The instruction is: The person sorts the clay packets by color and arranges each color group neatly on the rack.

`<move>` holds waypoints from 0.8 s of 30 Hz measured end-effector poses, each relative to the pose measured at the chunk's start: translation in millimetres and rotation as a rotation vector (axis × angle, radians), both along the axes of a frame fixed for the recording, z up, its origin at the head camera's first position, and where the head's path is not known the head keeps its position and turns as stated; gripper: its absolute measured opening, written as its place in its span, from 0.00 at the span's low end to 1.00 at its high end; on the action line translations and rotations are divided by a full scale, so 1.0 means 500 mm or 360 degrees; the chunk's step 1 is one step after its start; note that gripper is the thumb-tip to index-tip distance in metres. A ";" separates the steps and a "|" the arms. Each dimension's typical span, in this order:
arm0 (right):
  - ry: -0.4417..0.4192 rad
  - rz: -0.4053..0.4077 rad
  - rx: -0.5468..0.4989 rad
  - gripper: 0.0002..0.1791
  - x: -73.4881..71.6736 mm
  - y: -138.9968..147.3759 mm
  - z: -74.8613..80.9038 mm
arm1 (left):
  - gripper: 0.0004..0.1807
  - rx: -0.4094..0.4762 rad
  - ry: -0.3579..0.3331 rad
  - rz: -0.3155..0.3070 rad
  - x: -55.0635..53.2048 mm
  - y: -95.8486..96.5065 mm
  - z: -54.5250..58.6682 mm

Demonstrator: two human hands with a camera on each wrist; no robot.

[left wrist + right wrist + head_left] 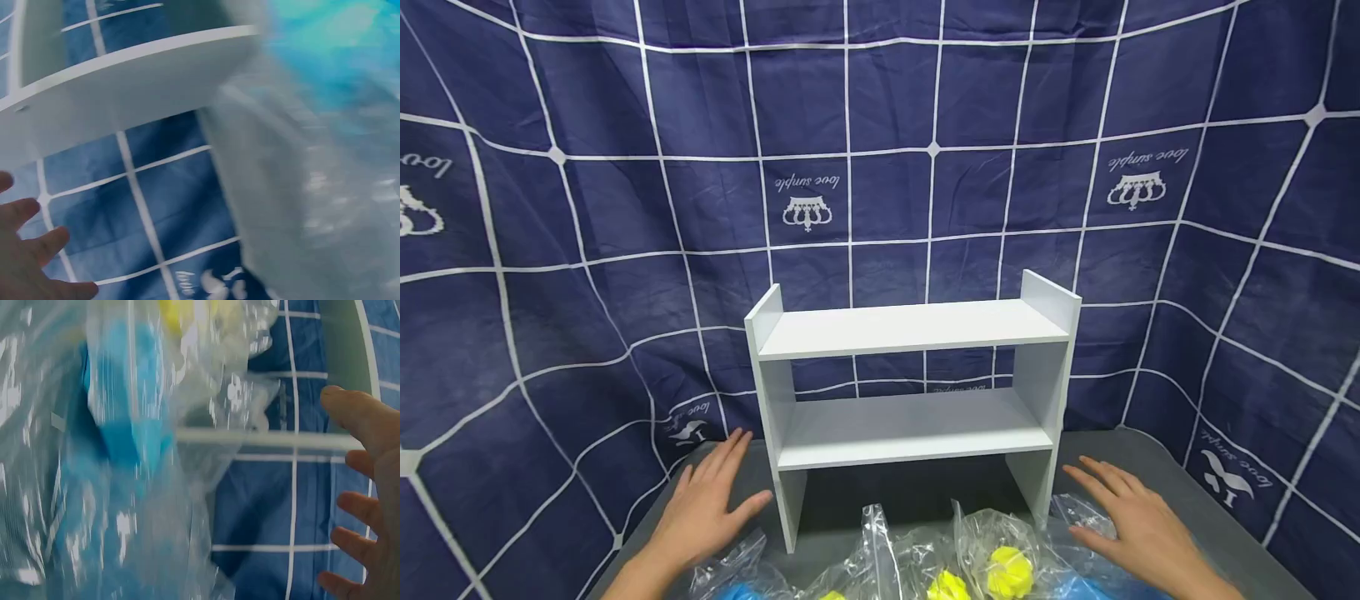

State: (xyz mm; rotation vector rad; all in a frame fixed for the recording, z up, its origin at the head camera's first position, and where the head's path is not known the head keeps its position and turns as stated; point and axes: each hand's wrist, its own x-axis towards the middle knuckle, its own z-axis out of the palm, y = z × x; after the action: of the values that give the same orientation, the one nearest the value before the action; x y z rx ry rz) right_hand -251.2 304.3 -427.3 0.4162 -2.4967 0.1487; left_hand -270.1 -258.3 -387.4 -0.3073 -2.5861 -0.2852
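Note:
In the head view my left hand point(703, 504) is held with fingers spread, left of a white two-tier shelf point(917, 429). My right hand point(1138, 525) is on the other side of the shelf, fingers apart and holding nothing. Clear plastic bags lie along the front edge. Yellow items point(1009, 573) show inside the middle bags, and blue items point(741, 592) inside the outer ones; their kind cannot be made out. The right wrist view shows a clear bag with a blue item point(134, 394) beside my right hand point(375, 506). Fingers of my left hand point(31, 256) show in the left wrist view.
The shelf stands on a dark grey surface point(917, 492), its upper board point(895, 327) and lower board bare. A navy cloth point(887, 100) with white grid lines hangs behind and at both sides.

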 end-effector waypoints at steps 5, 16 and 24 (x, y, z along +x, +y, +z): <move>0.0099 0.0160 -0.0081 0.37 0.006 -0.048 0.005 | 0.47 0.0168 0.0168 -0.0106 -0.019 0.001 0.083; -0.0453 0.0493 -0.0284 0.39 0.021 -0.116 -0.008 | 0.47 0.0467 0.0179 -0.0341 -0.051 0.030 0.230; -0.0858 0.0713 -0.0409 0.43 0.006 -0.128 -0.038 | 0.40 0.0757 0.0269 -0.0677 -0.089 0.071 0.287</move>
State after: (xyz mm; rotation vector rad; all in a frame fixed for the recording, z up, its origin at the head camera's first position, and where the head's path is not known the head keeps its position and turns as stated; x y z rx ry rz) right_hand -248.4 240.3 -446.3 0.9185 -2.7993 0.8485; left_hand -314.4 -222.6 -243.8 -0.6675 -2.1801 -0.9602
